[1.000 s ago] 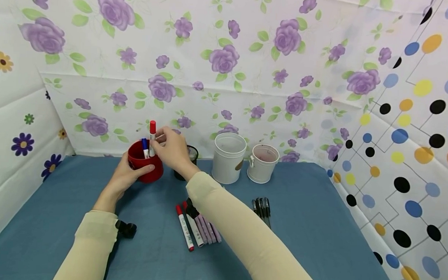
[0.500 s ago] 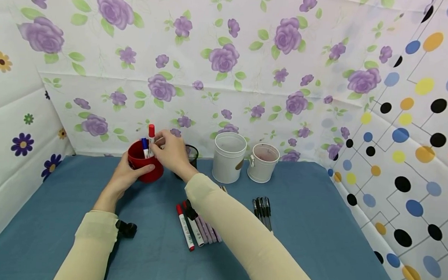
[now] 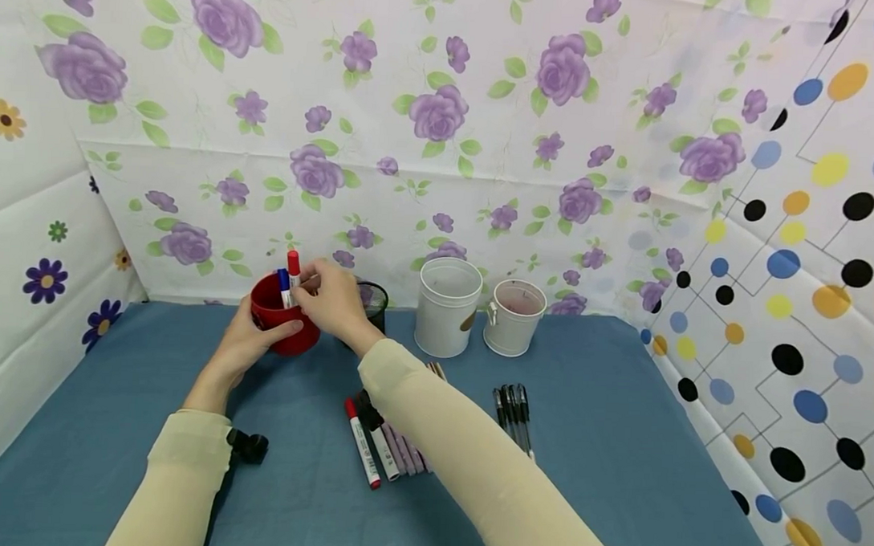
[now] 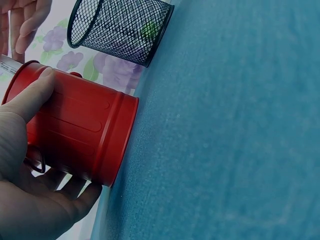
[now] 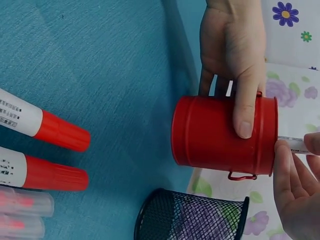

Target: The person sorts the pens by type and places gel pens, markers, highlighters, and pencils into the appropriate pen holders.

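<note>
The left hand (image 3: 250,343) grips the red bucket (image 3: 285,325), thumb across its front wall, fingers curled behind. The right hand (image 3: 332,299) pinches the red-capped marker (image 3: 293,272) at the bucket's mouth, its lower end inside the bucket beside a blue-capped marker (image 3: 284,286). A black mesh cup (image 5: 192,217) stands just beside the bucket, behind the right hand. Loose red markers (image 5: 42,150) lie on the blue table (image 3: 605,439) under the right forearm.

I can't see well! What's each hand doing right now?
Left hand: grips the red metal bucket cup.
Right hand: pinches the red-capped white marker standing in it.
</note>
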{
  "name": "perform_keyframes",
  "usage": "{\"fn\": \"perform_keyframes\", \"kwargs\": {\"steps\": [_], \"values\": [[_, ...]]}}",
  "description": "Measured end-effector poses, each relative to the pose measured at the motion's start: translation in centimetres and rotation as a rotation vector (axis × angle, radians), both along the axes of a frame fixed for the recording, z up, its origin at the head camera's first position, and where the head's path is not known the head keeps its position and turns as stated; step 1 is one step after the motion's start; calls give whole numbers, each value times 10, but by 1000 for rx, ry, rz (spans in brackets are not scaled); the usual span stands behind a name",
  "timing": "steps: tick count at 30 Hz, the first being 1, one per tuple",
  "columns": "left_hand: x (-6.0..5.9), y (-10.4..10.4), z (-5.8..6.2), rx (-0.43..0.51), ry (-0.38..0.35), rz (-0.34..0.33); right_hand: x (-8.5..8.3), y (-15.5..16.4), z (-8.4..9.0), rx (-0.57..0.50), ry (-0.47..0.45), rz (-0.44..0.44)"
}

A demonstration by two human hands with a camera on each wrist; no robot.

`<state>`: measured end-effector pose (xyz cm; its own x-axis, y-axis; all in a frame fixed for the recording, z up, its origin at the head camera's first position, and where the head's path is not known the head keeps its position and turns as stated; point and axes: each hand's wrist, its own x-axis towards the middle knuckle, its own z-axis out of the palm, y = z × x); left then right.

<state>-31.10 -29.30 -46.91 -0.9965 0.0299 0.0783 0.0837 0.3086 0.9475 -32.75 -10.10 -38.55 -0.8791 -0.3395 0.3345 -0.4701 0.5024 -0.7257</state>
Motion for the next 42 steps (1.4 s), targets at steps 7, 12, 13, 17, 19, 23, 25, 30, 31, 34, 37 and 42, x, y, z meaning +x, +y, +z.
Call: {"fn": "perform_keyframes", "kwargs": {"steps": [7,12,13,17,19,23,25,30,31,34,37,42], "values": [[-1,-1,-2,7,7,-13,1,0,-8,1,-50,1],[-1,0,-1,10,-1,-12,2,0,-11,5,-50,-12],[-1,1,-1,7,-2,-11,2,0,-11,8,-50,-15],[-1,1,0,-4,-24,-1,1,0,-14,21,-50,-18],[0,1,0,-12,-31,2,0,0,-16,24,-47,-16],[0,1,0,-9,-40,7,0,-1,-18,37,-34,-12],[0,0,-1,-6,-41,5,0,0,-18,44,-33,-7],[0,1,-1,6,-36,-3,3,4,-15,70,-23,26],[1,1,-1,11,-36,-4,4,6,-14,75,-16,38],[1,0,-1,18,-41,-7,7,13,-7,81,22,87],[0,0,-1,20,-54,-4,11,22,4,124,72,132],[0,-2,-1,5,-70,19,28,37,20,268,121,162]]}}
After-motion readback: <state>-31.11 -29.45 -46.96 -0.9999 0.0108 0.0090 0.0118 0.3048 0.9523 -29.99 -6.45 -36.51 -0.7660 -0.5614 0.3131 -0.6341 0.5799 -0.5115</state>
